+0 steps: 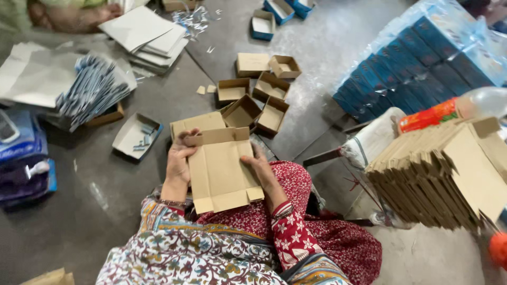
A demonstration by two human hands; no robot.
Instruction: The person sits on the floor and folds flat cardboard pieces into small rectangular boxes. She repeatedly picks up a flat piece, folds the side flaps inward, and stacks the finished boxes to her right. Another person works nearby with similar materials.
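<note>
A flat brown cardboard box blank (221, 170) lies across my lap, its top flap bent up. My left hand (179, 158) grips its left edge, thumb over the upper corner. Under the right edge sits my right hand (262, 171), fingers spread along the cardboard. Just beyond the blank, several folded open brown box trays (257, 97) stand in a cluster on the grey floor. A thick stack of unfolded brown blanks (438, 174) leans at my right.
A blue-sided tray with small bits (136, 135) lies left of my hands. Stacks of grey sheets (145, 34) and blue-printed flats (92, 92) sit at upper left. Wrapped blue packs (422, 63) fill upper right, with a plastic bottle (454, 110). Another person (63, 13) sits far left.
</note>
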